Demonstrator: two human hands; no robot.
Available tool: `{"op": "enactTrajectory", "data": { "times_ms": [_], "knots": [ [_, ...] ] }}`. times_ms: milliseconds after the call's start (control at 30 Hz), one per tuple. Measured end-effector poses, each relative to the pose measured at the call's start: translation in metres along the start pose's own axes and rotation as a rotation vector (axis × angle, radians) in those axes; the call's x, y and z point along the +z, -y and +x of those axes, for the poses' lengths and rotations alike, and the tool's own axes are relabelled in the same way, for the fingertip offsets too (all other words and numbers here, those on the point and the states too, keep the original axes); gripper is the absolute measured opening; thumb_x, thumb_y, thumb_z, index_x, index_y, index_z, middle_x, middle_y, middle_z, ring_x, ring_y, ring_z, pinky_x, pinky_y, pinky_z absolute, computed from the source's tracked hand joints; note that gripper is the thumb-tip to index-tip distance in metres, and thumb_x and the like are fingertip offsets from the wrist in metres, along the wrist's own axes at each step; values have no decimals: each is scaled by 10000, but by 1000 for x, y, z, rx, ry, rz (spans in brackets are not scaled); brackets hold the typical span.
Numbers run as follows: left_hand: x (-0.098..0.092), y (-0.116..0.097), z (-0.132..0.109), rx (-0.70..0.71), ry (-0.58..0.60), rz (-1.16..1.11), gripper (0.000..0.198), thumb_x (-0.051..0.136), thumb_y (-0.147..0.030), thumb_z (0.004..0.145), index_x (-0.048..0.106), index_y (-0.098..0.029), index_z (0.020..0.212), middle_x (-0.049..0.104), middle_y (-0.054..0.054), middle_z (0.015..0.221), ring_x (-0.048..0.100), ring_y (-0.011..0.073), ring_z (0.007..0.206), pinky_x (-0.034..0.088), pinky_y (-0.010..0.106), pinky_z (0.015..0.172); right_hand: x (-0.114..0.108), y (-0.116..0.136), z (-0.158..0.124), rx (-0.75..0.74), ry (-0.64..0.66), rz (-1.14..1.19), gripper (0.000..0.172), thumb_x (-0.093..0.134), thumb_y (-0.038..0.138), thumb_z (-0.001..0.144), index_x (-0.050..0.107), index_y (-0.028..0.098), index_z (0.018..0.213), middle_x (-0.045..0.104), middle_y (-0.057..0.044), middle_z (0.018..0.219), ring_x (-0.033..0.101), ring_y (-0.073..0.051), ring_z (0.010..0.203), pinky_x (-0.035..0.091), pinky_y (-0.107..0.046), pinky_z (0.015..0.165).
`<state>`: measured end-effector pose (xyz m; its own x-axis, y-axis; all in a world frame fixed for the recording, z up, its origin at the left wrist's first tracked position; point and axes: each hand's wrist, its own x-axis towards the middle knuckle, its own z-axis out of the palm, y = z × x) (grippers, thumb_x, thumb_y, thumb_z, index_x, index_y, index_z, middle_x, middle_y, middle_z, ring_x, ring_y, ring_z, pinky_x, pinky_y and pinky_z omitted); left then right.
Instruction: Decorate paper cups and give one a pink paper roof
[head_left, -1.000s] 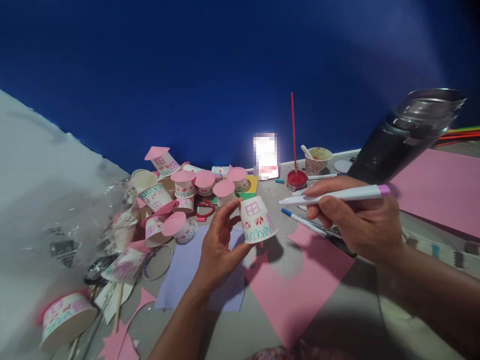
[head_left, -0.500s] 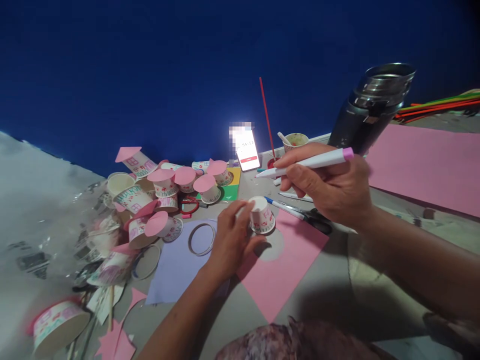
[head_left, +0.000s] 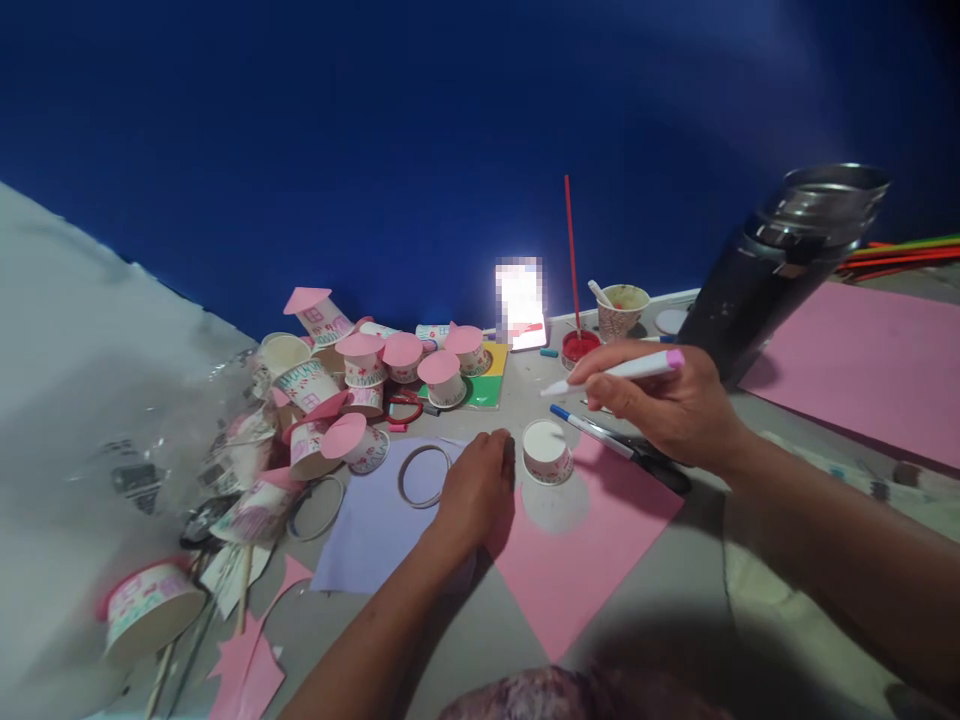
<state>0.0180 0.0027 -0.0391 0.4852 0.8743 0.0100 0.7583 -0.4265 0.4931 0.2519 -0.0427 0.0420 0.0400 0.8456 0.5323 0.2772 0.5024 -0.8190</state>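
Note:
My right hand (head_left: 660, 405) grips a white marker (head_left: 626, 373) with a pink end, its tip pointing left over the table. Below and left of it, a small white paper cup (head_left: 546, 455) stands upside down, red marks on its side. It rests on a pink sheet (head_left: 577, 560), beside a round hole where the grey table shows. My left hand (head_left: 480, 485) rests just left of the cup, apart from it, at the edge of the pink sheet. Its fingers are bent and pressed together; I see nothing in them. A tape roll (head_left: 424, 475) lies beside it on lavender paper (head_left: 360, 550).
Decorated paper cups with pink paper roofs (head_left: 364, 360) crowd the left. A lit phone (head_left: 520, 305) leans against the blue wall. A pot of red paint (head_left: 579, 345), a patterned cup (head_left: 622, 312) and a dark flask (head_left: 780, 270) stand behind. A blue-tipped pen (head_left: 592, 430) lies near scissors (head_left: 664, 470).
My left hand has let go of the paper cup and drawn away to its left. The marker stays in my right hand, now lower. The view has shifted, so things sit further right.

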Motion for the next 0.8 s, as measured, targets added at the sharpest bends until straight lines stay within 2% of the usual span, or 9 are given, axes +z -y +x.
{"op": "enactTrajectory", "data": {
  "times_ms": [100, 200, 267, 367, 433, 633, 800],
  "knots": [
    [-10, 8, 1, 2, -42, -47, 189, 560, -165, 914, 710, -191, 1027, 694, 93, 934, 667, 260, 870, 498, 375, 762, 4, -7, 1, 91, 14, -59, 207, 664, 322, 951, 734, 203, 798, 703, -2, 693, 622, -133, 619, 453, -261, 537],
    [-31, 11, -1, 24, -89, -144, 204, 547, -286, 967, 727, -205, 1021, 715, 88, 1009, 681, 229, 876, 530, 351, 749, 11, -14, 1, 228, 13, 32, 182, 692, 344, 918, 714, 188, 826, 669, 15, 619, 585, -116, 541, 442, -235, 498],
    [-45, 8, -5, 46, -127, -319, 190, 568, -312, 970, 724, -217, 1024, 727, 78, 1078, 696, 219, 932, 547, 341, 783, 16, -15, -1, 291, 27, 142, 203, 725, 375, 897, 706, 181, 841, 693, 1, 636, 596, -116, 532, 458, -223, 482],
    [-57, -3, -12, 46, -118, -590, 145, 612, -317, 966, 713, -223, 1011, 733, 46, 990, 710, 205, 892, 554, 338, 805, 19, -13, -4, 293, 58, 242, 224, 728, 397, 911, 714, 177, 870, 739, -28, 686, 633, -124, 553, 497, -217, 491],
    [-59, -11, -15, 57, -89, -643, 139, 625, -323, 969, 720, -226, 998, 727, 36, 948, 703, 193, 846, 547, 322, 773, 19, -11, -6, 281, 75, 255, 228, 717, 404, 931, 725, 178, 904, 754, -34, 699, 645, -125, 553, 512, -215, 494],
    [-56, -22, -16, 114, -65, -620, 155, 637, -343, 974, 745, -232, 961, 712, 29, 882, 679, 180, 803, 521, 295, 724, 19, -6, -9, 238, 120, 218, 212, 725, 400, 941, 747, 189, 926, 762, -27, 754, 653, -112, 565, 520, -198, 504],
    [-55, -23, -16, 17, -92, -756, 169, 663, -358, 952, 752, -218, 981, 721, 18, 823, 689, 162, 729, 538, 267, 670, 15, 0, -8, 199, 55, 225, 165, 740, 365, 928, 754, 201, 917, 753, -12, 725, 635, -104, 539, 495, -189, 477]
  ]
}}
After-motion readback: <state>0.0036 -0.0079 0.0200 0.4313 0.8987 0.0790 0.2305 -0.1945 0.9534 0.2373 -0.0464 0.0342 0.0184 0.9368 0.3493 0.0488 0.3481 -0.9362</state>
